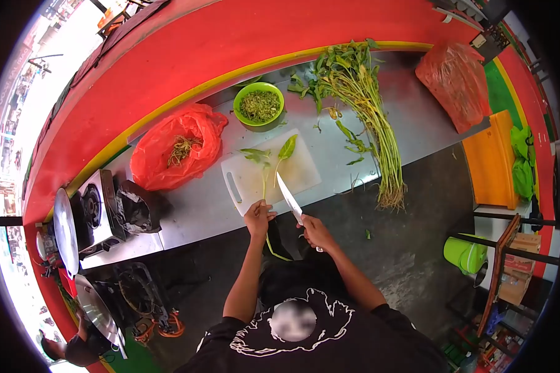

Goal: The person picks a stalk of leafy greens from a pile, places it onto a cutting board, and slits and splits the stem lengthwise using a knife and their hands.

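My left hand (259, 219) is closed around a leafy green stalk (266, 180) near the front edge of the white cutting board (302, 166). The stalk's leaves lie over the board, and its lower end hangs down below my fist. In my right hand (317, 234) is a kitchen knife (288, 194), its blade pointing up and away over the board's front edge. Beside the blade tip, a single leaf on a thin stem (287, 147) rests on the board. To the right lies a large bunch of leafy greens (379, 124), roots toward me.
Behind the board stands a green bowl (238, 117) of chopped greens. An open red plastic bag (146, 155) with roots or stems sits left on the metal counter (196, 211). Farther left is a gas stove (102, 205); another red bag (455, 84) is at the far right.
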The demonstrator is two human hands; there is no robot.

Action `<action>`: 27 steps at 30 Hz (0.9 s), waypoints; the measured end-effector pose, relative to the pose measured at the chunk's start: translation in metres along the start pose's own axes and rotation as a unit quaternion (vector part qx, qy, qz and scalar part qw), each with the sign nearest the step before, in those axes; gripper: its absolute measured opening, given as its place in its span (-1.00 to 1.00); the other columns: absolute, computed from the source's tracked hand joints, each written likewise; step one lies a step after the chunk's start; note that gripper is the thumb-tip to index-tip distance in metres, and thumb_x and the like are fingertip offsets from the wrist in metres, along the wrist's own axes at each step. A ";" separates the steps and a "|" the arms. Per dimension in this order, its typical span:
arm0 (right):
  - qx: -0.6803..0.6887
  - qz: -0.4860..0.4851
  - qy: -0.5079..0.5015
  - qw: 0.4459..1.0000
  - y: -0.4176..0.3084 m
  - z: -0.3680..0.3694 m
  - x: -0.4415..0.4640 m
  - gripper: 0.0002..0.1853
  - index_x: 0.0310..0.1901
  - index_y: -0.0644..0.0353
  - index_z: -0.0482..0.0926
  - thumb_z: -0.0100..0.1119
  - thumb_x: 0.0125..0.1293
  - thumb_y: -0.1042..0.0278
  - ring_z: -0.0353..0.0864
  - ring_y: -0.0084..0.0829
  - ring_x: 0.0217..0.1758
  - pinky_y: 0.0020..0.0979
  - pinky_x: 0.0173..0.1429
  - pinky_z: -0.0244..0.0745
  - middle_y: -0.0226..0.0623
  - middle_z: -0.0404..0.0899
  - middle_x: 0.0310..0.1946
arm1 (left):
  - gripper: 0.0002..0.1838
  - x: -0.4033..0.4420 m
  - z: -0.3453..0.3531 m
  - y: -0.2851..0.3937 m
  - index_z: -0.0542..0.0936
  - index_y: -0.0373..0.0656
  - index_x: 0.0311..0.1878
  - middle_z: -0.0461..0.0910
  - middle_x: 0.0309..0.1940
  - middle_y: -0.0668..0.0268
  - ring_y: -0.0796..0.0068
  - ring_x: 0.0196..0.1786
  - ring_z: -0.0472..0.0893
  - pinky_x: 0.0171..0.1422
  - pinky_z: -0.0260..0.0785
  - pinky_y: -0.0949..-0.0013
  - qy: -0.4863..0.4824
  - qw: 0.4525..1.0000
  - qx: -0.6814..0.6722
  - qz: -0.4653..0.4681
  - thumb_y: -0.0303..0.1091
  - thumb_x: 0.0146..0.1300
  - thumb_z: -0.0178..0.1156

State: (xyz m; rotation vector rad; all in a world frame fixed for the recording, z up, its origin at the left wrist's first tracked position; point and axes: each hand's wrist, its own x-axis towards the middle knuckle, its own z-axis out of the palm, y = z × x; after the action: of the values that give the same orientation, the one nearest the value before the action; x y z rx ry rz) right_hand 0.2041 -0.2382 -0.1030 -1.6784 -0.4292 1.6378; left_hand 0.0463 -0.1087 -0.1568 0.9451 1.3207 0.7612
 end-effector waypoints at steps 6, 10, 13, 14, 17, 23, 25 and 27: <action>0.013 0.019 -0.033 0.999 -0.004 -0.001 0.000 -0.53 -0.16 0.22 0.44 -0.25 0.54 -0.08 0.08 -0.73 -0.76 -0.57 -0.71 -0.03 -0.59 0.13 -0.72 | -0.64 -0.004 -0.005 -0.006 0.58 -0.35 -0.01 0.68 -0.34 0.19 0.46 -0.47 0.67 -0.42 0.47 0.53 -0.049 0.995 -0.011 -0.083 -0.19 0.37 0.20; -0.010 0.027 -0.038 0.999 -0.004 0.000 0.002 -0.53 -0.17 0.21 0.47 -0.23 0.52 -0.08 0.18 -0.67 -0.73 -0.52 -0.69 0.06 -0.52 0.23 -0.67 | -0.64 -0.012 -0.003 -0.012 0.59 -0.34 -0.02 0.69 -0.33 0.20 0.48 -0.48 0.67 -0.42 0.46 0.53 -0.063 0.994 -0.007 -0.087 -0.18 0.37 0.20; -0.039 0.034 -0.023 0.998 -0.006 0.001 0.002 -0.53 -0.17 0.21 0.47 -0.22 0.52 -0.08 0.19 -0.66 -0.73 -0.51 -0.69 0.07 -0.51 0.24 -0.66 | -0.63 -0.015 -0.004 -0.022 0.58 -0.34 0.00 0.69 -0.30 0.19 0.48 -0.48 0.67 -0.41 0.46 0.51 -0.069 0.994 0.002 -0.082 -0.18 0.38 0.20; -0.050 0.031 -0.013 0.998 -0.006 0.001 0.001 -0.53 -0.17 0.21 0.47 -0.22 0.52 -0.09 0.20 -0.65 -0.72 -0.51 -0.69 0.08 -0.50 0.24 -0.66 | -0.63 -0.016 -0.006 -0.025 0.58 -0.34 0.00 0.69 -0.29 0.18 0.47 -0.48 0.67 -0.41 0.46 0.51 -0.067 0.994 0.000 -0.087 -0.18 0.38 0.19; -0.057 0.033 -0.011 0.998 -0.002 0.004 0.000 -0.52 -0.16 0.21 0.48 -0.22 0.51 -0.09 0.20 -0.64 -0.72 -0.50 -0.68 0.09 -0.49 0.25 -0.66 | -0.63 -0.018 -0.006 -0.023 0.58 -0.34 0.01 0.69 -0.28 0.17 0.46 -0.47 0.67 -0.41 0.45 0.51 -0.064 0.993 -0.007 -0.094 -0.18 0.38 0.19; -0.037 0.040 -0.012 0.998 -0.001 0.017 -0.005 -0.50 -0.17 0.23 0.46 -0.26 0.52 -0.10 0.12 -0.69 -0.73 -0.55 -0.68 0.01 -0.55 0.18 -0.69 | -0.62 -0.018 -0.004 -0.024 0.56 -0.38 0.01 0.69 -0.29 0.15 0.45 -0.49 0.67 -0.45 0.44 0.52 -0.056 0.995 -0.030 -0.082 -0.19 0.39 0.19; -0.037 0.036 -0.007 0.999 -0.002 0.019 -0.005 -0.49 -0.17 0.24 0.46 -0.27 0.52 -0.11 0.12 -0.69 -0.73 -0.55 -0.68 0.01 -0.54 0.19 -0.68 | -0.61 -0.016 -0.002 -0.025 0.55 -0.42 0.01 0.69 -0.30 0.13 0.44 -0.51 0.67 -0.48 0.43 0.53 -0.055 0.994 -0.044 -0.079 -0.20 0.39 0.18; -0.050 0.041 -0.008 0.998 -0.002 0.019 -0.006 -0.48 -0.15 0.24 0.47 -0.27 0.52 -0.12 0.19 -0.64 -0.71 -0.48 -0.67 0.09 -0.50 0.22 -0.67 | -0.63 -0.013 -0.001 -0.025 0.55 -0.42 -0.01 0.68 -0.30 0.12 0.43 -0.52 0.67 -0.49 0.43 0.53 -0.053 0.995 -0.045 -0.078 -0.22 0.39 0.18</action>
State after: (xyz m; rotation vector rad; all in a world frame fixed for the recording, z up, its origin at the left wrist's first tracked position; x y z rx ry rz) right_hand 0.1858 -0.2355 -0.0956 -1.7793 -0.4625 1.7149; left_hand 0.0425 -0.1314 -0.1729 0.7895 1.2411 0.6372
